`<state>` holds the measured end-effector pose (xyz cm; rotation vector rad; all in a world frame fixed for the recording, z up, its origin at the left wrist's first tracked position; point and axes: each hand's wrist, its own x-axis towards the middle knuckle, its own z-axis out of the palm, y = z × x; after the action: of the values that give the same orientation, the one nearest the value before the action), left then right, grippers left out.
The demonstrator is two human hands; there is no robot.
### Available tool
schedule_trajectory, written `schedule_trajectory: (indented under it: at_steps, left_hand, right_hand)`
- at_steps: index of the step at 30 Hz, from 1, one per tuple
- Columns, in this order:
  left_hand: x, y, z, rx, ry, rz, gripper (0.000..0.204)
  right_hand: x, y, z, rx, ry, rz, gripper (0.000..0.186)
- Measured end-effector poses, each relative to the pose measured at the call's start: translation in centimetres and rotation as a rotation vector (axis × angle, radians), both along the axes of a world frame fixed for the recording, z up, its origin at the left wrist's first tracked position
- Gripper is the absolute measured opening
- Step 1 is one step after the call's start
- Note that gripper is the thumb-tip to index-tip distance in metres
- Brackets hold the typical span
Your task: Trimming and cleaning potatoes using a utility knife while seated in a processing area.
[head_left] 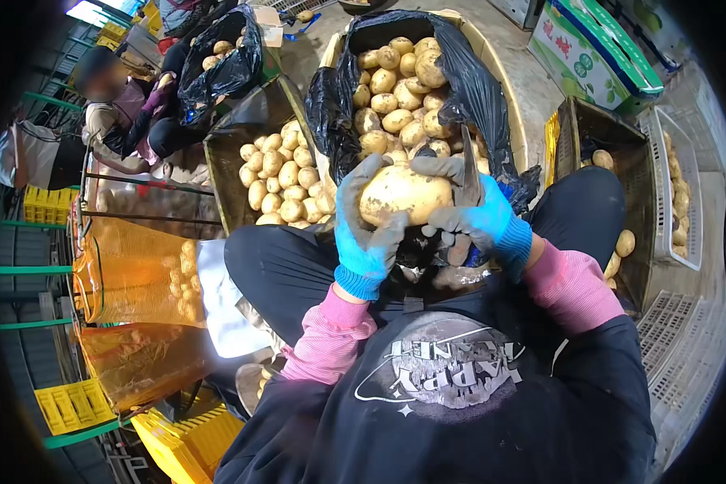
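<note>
Left hand (365, 230) is cupped around the left end of a big potato (406, 195), half curled with grey fingertips resting against it. Right hand (472, 214) has the other end, fingers bent over the top and underneath, and there's a dark blade (468, 157) sticking up by that hand too; can't really tell how it's gripped. Both are in blue and grey gloves. So yeah, the spud is pretty much mid-frame, dirt specks on it, held up over the lap.

Just above it, top centre, sits a carton (515, 113) lined with a black bag (477, 85) and loaded with potatoes (399, 97). Left of that is a grubby bin (222, 161) with more of them, and on the right side another bin (571, 133) next to a white crate (696, 250). Green box (601, 56) upper right, orange mesh sack (125, 266) at left, yellow crate (189, 448) lower left. Someone else (109, 117) is sitting upper left.
</note>
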<state>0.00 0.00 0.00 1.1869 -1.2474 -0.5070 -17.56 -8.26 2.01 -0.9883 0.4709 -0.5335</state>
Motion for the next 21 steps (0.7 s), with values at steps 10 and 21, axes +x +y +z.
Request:
schedule_trajectory:
  at_steps: [10, 21]
  left_hand:
    - [1.4, -0.3, 2.3, 0.170, 0.372, -0.101, 0.066]
    - [26.0, -8.4, -7.2, 0.765, -1.036, 0.668, 0.057]
  right_hand:
    - [0.8, 0.2, -0.7, -0.302, 0.042, -0.072, 0.061]
    - [-6.4, -7.0, 4.6, -0.088, 0.282, -0.770, 0.035]
